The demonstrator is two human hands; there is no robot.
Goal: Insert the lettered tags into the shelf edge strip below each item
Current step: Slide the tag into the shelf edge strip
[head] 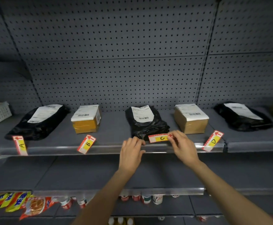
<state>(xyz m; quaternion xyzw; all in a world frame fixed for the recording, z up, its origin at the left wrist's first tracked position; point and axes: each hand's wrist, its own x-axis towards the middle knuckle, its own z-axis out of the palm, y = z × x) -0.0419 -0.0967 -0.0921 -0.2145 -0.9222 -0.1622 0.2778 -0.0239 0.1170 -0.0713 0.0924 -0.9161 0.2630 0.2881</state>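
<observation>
My shelf looks like matt grey painted metal, its edge strip clear glossy plastic. The pegboard behind is matt and perforated. Tag C seems smooth paper. The black bag is crinkled shiny plastic; the box is dull brown cardboard.

2 bare forearms with no sleeves, left hand and right hand ungloved, without rings.
</observation>
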